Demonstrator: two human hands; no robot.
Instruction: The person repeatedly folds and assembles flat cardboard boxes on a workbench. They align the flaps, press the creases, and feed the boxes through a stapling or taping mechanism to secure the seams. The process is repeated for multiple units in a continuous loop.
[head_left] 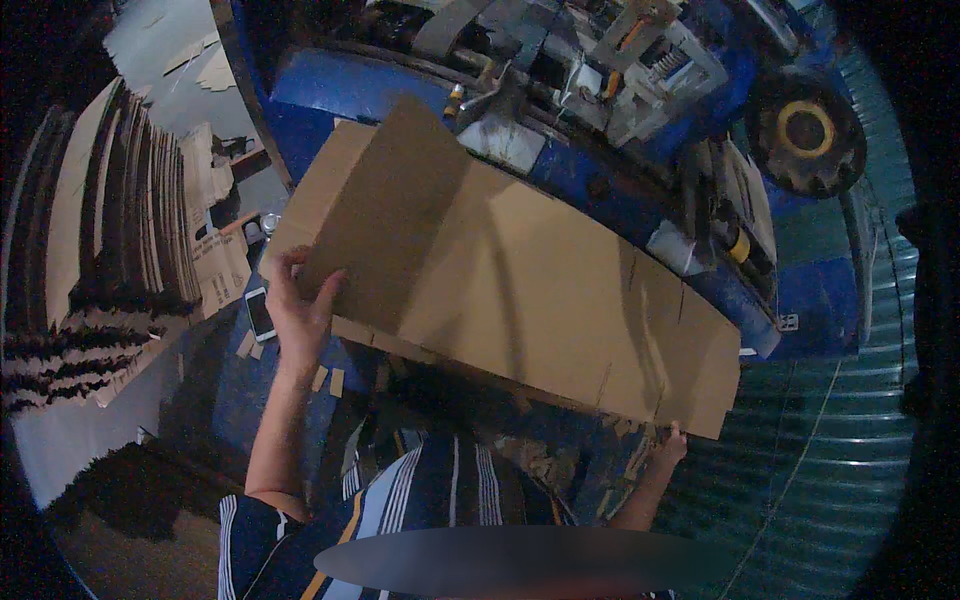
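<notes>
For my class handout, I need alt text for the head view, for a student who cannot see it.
A large creased cardboard sheet, its left end folded, is held at that end by the left hand and near its lower right corner by the right hand. Beyond it stands a blue machine; more cardboard is stacked at the left.

No words can be read clearly; short lines of dark print run across a brown cardboard piece (222,272) at the left, too small and blurred to make out; a small pale patch (790,321) on a blue panel (818,292) at the right bears dark marks, likewise illegible.
</notes>
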